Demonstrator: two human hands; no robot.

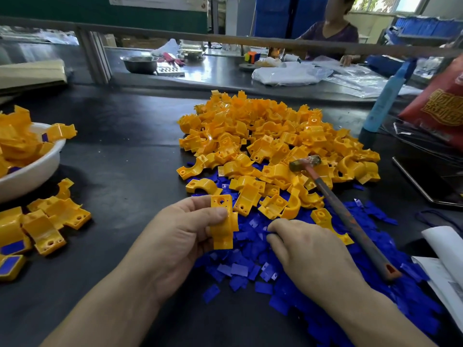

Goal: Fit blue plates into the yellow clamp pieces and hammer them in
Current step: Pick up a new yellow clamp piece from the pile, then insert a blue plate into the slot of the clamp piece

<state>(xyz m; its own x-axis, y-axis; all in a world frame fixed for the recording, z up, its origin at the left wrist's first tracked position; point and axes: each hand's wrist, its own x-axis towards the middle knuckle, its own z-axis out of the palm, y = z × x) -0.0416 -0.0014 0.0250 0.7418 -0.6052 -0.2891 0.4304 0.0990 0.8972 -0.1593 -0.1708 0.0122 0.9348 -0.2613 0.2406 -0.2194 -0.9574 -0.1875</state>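
Observation:
My left hand point(183, 236) grips one yellow clamp piece point(223, 221) upright above the table, thumb across its middle. My right hand point(305, 249) rests palm down on the spread of blue plates point(240, 269), its fingertips pinched down among them; whether a plate is held I cannot tell. A large heap of yellow clamp pieces point(275, 136) lies behind both hands. A hammer point(348, 216) lies on the heap and the plates, head at the far end, handle pointing toward the right front.
A white bowl point(32, 171) at the left holds clamp pieces, some with blue plates in them, and more lie on the table beside it point(50, 221). A blue bottle point(385, 96), a red bag point(441, 106) and papers point(448, 271) stand at the right. A person sits across the far bench.

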